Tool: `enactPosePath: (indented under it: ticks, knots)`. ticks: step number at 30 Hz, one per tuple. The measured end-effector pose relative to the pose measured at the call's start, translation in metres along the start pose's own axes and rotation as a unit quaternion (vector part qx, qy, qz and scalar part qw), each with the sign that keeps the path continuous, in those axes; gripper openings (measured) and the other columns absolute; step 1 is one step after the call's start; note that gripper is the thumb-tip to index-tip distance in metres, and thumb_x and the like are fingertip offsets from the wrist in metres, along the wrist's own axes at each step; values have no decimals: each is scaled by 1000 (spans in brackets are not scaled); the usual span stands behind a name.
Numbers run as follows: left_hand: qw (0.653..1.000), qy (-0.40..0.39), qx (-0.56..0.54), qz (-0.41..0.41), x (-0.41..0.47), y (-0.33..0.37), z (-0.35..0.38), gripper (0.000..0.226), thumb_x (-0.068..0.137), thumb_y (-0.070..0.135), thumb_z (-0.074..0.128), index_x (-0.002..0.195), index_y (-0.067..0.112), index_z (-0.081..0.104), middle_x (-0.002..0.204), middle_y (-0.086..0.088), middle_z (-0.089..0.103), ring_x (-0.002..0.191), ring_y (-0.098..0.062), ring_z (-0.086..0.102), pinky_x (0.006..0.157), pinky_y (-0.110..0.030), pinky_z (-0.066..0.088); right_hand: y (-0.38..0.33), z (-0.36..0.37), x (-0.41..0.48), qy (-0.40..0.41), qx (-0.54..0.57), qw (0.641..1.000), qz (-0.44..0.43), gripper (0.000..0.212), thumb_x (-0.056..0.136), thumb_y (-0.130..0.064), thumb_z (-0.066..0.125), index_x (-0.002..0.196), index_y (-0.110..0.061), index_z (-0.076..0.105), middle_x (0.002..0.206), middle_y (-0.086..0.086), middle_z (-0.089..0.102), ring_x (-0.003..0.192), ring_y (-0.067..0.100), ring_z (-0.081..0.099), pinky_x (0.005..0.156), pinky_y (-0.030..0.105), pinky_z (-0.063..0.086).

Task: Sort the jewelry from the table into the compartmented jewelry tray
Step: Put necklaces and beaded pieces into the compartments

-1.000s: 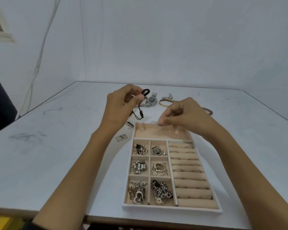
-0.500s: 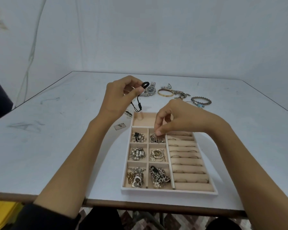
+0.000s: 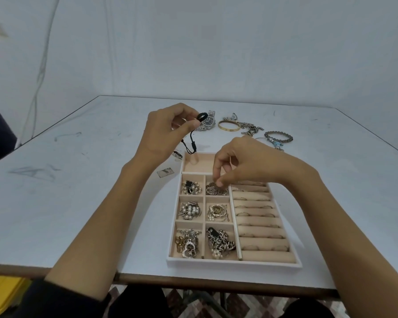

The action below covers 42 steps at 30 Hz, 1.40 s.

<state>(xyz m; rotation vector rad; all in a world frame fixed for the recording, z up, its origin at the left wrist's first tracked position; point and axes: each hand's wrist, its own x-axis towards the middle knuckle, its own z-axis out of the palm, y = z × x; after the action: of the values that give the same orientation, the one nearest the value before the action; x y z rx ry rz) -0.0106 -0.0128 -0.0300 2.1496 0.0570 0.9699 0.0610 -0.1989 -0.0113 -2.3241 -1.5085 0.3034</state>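
The beige compartmented jewelry tray (image 3: 232, 262) lies on the white table (image 3: 78, 203) in front of me, its small square cells filled with jewelry and its ring rolls on the right. My left hand (image 3: 163, 134) is raised behind the tray's far left corner, pinching a black cord bracelet (image 3: 194, 138) whose ends dangle. My right hand (image 3: 244, 165) hovers over the top middle cell, fingertips pinched at a small silver piece (image 3: 215, 188) on the jewelry there. Whether it grips the piece is unclear.
Behind the tray lie a silver watch (image 3: 207, 122), a gold bangle (image 3: 229, 125), a silver chain bracelet (image 3: 251, 129) and a grey bead bracelet (image 3: 278, 137). A small square tag (image 3: 165, 172) and a dark small item (image 3: 177, 154) sit left of the tray.
My right hand came down from the tray's long top compartment to the top middle cell. The left hand kept holding the black cord bracelet aloft. The view shifted.
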Motion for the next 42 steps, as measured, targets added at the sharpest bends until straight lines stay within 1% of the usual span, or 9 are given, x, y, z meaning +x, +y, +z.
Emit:
enactPosePath:
  ticks: [5,11,17,20,23,26,31,36,42]
  knots:
    - [1000,7,-20,-15,0,4,-1,7,86,16,70,93,16,69,81,11,68,69,1,63,70,-13,48,1,-6,-2,21,54,998,-11,7,77,-29,77,79,-24,73,62,-5,58,52,2,42,55,19,35]
    - [997,3,-60,-43,0,10,-2,9,86,16,71,95,14,70,85,4,70,75,-7,65,78,-22,54,5,-10,-3,69,35,996,31,11,81,-35,73,81,-24,73,68,-10,56,56,3,46,61,26,39]
    - [994,-18,-88,-56,-2,14,-6,8,85,17,72,89,23,69,83,9,71,81,-9,68,90,-38,54,15,-15,-22,115,47,989,83,12,87,-33,66,94,-25,72,96,-8,68,88,11,62,84,34,49]
    - [992,-38,-99,-65,-2,16,-8,8,84,19,72,92,19,70,84,6,72,87,-15,70,94,-45,51,23,0,-47,159,101,975,118,29,90,-37,62,118,-31,63,122,-15,57,114,2,50,95,26,38]
    - [987,-60,-122,-81,-3,20,-9,11,84,20,72,94,16,71,90,-5,74,94,-25,70,96,-49,49,28,21,-76,192,107,964,150,40,92,-39,56,131,-33,53,136,-15,47,124,-1,39,97,21,27]
    - [981,-77,-147,-96,-5,23,-13,9,83,21,73,91,19,71,88,-5,75,90,-31,67,81,-44,47,29,41,-101,201,96,954,202,44,96,-42,42,140,-33,44,147,-14,38,136,3,31,107,23,23]
    - [980,-81,-153,-96,-6,28,-16,6,86,9,68,92,12,68,73,4,71,73,-14,65,73,-29,44,24,58,-118,158,36,958,236,49,100,-41,23,148,-32,28,157,-15,19,144,-2,8,115,19,-4]
    - [979,-109,-137,-107,-15,26,-22,9,84,6,69,90,12,66,77,-3,72,73,-15,69,77,-27,48,23,58,-114,94,-72,959,259,53,101,-41,10,153,-31,6,161,-9,-3,147,4,-6,120,29,-5]
    - [983,-110,-114,-93,-34,21,-30,13,78,6,75,88,11,67,88,-16,71,75,-14,67,78,-21,54,22,58,-116,101,-68,959,257,54,100,-41,11,153,-32,8,161,-10,-2,147,4,-5,120,29,-5]
